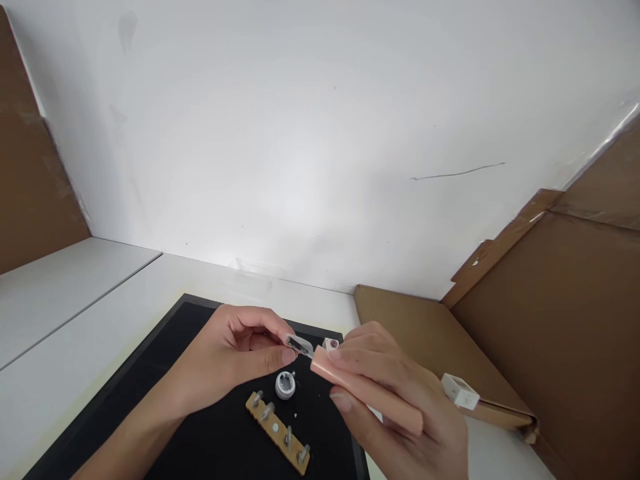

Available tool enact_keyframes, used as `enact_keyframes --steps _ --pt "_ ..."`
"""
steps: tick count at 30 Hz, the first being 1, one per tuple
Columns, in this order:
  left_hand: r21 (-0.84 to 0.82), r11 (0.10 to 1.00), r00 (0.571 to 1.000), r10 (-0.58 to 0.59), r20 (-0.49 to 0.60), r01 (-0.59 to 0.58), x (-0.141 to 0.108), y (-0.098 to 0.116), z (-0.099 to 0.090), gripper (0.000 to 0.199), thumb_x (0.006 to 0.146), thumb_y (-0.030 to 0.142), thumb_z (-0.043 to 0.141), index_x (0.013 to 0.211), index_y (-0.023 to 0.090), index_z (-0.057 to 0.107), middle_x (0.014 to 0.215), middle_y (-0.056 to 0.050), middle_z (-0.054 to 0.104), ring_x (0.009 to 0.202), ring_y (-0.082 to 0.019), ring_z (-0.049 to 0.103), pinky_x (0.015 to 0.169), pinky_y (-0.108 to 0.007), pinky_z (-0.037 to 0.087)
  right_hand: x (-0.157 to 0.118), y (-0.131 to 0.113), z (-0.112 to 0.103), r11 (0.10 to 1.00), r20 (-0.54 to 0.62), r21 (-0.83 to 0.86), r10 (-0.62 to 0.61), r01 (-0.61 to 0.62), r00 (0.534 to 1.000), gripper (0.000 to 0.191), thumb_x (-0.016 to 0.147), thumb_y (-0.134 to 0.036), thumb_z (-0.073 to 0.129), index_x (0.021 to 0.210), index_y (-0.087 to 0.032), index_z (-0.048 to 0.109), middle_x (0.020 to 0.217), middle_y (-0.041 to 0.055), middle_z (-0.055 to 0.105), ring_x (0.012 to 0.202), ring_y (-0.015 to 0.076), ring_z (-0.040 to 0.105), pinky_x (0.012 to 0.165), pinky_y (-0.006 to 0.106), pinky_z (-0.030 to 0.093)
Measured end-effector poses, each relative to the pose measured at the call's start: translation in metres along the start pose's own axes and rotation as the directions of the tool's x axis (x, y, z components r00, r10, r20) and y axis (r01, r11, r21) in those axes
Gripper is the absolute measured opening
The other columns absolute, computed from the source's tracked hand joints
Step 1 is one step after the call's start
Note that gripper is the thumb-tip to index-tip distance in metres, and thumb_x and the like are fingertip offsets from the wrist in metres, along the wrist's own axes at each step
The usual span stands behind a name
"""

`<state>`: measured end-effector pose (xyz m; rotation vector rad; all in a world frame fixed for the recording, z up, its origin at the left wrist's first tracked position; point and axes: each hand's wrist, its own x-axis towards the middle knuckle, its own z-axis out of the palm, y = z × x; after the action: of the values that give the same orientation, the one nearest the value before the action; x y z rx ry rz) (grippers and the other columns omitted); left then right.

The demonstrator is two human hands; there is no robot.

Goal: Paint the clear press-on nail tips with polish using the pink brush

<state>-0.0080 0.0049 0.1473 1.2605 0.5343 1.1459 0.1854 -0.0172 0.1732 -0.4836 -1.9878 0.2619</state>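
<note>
My left hand (250, 347) pinches a small clear plastic piece (300, 345) with something dark inside, between thumb and forefinger. My right hand (400, 393) is closed round a smooth peach-coloured, pen-like tube (370, 393), tilted with its front end up and to the left. That end meets or nearly meets the clear piece; a thin pale part shows between them. Below, on the black mat, lies a round white and grey ring-shaped part (285, 385). A tan strip (277, 430) carrying several grey metal pegs lies nearer to me.
The black mat (210, 440) covers the white table (195, 273). A small white box (331, 344) lies behind my right hand. Another white box (459, 392) rests on a flat cardboard box (415, 320) at the right. Cardboard panels (565, 320) and a white wall (300, 133) enclose the space.
</note>
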Motion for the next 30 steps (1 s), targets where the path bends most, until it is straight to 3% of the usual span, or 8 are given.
enact_keyframes --steps 5,9,15,22,26,30 --pt "-0.023 0.999 1.0 -0.026 0.008 0.026 0.0011 0.0001 -0.0007 0.008 0.075 0.014 0.075 0.077 0.022 0.076 0.074 0.001 0.071 0.068 -0.009 0.063 0.065 -0.019 0.052 -0.0015 -0.001 -0.0025 0.998 -0.051 -0.053 0.026 -0.028 0.998 0.036 0.074 0.002 0.054 0.1 -0.022 0.061 0.074 0.0007 0.065 0.061 0.0149 0.051 0.055 0.032 0.042" --pt "-0.035 0.999 1.0 -0.028 0.013 0.028 0.0007 0.0002 -0.0005 0.007 0.074 0.015 0.075 0.076 0.022 0.076 0.075 0.001 0.073 0.07 -0.009 0.064 0.065 -0.018 0.052 -0.003 -0.0019 -0.0037 1.0 -0.111 -0.003 0.028 -0.028 0.993 0.034 0.075 0.001 0.055 0.099 -0.021 0.061 0.071 0.0004 0.061 0.06 0.0143 0.05 0.052 0.03 0.04" --pt "-0.033 0.999 0.999 -0.022 0.025 0.023 0.0029 -0.0007 -0.0002 0.009 0.074 0.015 0.075 0.079 0.022 0.076 0.07 0.002 0.07 0.063 -0.009 0.063 0.062 -0.02 0.052 0.003 -0.0018 0.0018 0.999 -0.005 -0.051 0.0 0.0 1.0 0.038 0.076 0.002 0.055 0.105 -0.022 0.059 0.078 0.0009 0.067 0.065 0.015 0.056 0.06 0.032 0.046" --pt "0.012 0.999 0.999 -0.047 -0.022 0.047 0.004 -0.0038 -0.0017 0.002 0.073 0.02 0.077 0.075 0.021 0.076 0.072 0.0 0.071 0.068 -0.009 0.061 0.063 -0.019 0.049 0.0012 -0.0046 0.0003 0.996 -0.082 -0.089 -0.005 -0.003 0.997 0.034 0.074 0.003 0.052 0.096 -0.02 0.059 0.072 -0.0002 0.062 0.059 0.0136 0.049 0.053 0.03 0.041" --pt "0.021 0.998 0.997 -0.061 -0.047 0.062 0.0044 -0.0032 -0.0017 0.005 0.071 0.018 0.078 0.074 0.02 0.076 0.069 0.001 0.069 0.067 -0.009 0.06 0.064 -0.019 0.048 0.0027 -0.0052 0.0022 0.992 -0.008 -0.123 -0.018 0.017 1.0 0.036 0.076 0.001 0.053 0.104 -0.021 0.058 0.072 0.0004 0.063 0.063 0.0146 0.055 0.056 0.031 0.045" --pt "0.018 0.998 0.998 -0.058 -0.038 0.059 0.0053 -0.0043 -0.0031 0.003 0.072 0.019 0.077 0.074 0.02 0.076 0.071 0.001 0.071 0.068 -0.01 0.061 0.065 -0.02 0.048 0.0036 -0.0009 0.0017 0.979 0.004 -0.202 -0.028 0.029 1.0 0.033 0.075 0.003 0.051 0.098 -0.02 0.057 0.07 0.0004 0.064 0.058 0.0136 0.051 0.054 0.03 0.043"
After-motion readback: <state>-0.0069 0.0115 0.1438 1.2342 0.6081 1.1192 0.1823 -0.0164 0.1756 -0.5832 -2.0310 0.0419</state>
